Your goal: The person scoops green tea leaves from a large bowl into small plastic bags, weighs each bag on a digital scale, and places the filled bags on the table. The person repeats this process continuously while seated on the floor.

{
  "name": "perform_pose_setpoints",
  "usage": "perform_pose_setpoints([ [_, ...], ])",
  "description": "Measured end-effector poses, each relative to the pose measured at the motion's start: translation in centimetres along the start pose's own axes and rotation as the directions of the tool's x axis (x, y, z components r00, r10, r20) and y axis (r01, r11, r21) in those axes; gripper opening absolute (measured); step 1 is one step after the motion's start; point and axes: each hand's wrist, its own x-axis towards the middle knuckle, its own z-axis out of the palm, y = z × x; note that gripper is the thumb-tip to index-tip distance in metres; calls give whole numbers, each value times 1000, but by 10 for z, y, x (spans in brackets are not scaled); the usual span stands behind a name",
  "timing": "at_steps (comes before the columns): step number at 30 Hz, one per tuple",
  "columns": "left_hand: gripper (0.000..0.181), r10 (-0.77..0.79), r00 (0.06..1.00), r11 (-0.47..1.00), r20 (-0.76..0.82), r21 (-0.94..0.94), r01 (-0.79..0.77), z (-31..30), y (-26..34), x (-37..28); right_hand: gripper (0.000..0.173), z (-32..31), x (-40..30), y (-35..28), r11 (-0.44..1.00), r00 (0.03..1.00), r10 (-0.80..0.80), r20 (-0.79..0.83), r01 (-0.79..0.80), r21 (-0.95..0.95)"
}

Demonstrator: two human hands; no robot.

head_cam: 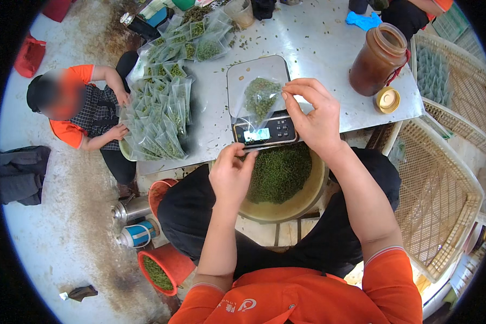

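Note:
A clear plastic bag of green peppercorn-like berries (262, 97) lies on the digital kitchen scale (257, 65), partly over its lit display. My right hand (314, 115) pinches the bag's right edge between thumb and fingertips. At the front left corner of the scale is my left hand (231, 174), thumb and forefinger curled close together. Whether they grip the bag's transparent edge cannot be made out. Below the table edge, between my knees, sits a round basin (283, 212) with loose green berries (279, 174) in it.
Filled bags (158, 117) crowd the metal table's (210, 89) left side, where a co-worker's hands (119, 131) touch them. A brown plastic jar (376, 60) and its gold lid (387, 100) stand right. Woven plastic crates (425, 194) flank my right; red buckets (166, 271) and thermos flasks (139, 234) my left.

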Motion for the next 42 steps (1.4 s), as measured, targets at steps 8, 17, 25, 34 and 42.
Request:
perform_pose_setpoints([
  [8,25,-37,996,991,-84,124,47,41,15,11,9,1,-1,0,1000,1000,9,14,-9,-4],
  [17,11,-206,978,949,-40,-254,189,24,9,6,8,-3,-2,0,999,999,31,36,-32,3],
  [25,15,-253,960,831,-117,-534,153,1,28,29,8,-2,-3,-1,1000,999,12,49,-12,-4],
  [34,35,-132,991,991,-26,-38,130,6,5,14,8,-2,-5,0,1000,998,5,65,-5,8],
  [42,16,12,1000,997,-3,72,-11,25,-5,19,7,-2,-5,-1,1000,996,30,86,-30,3],
])
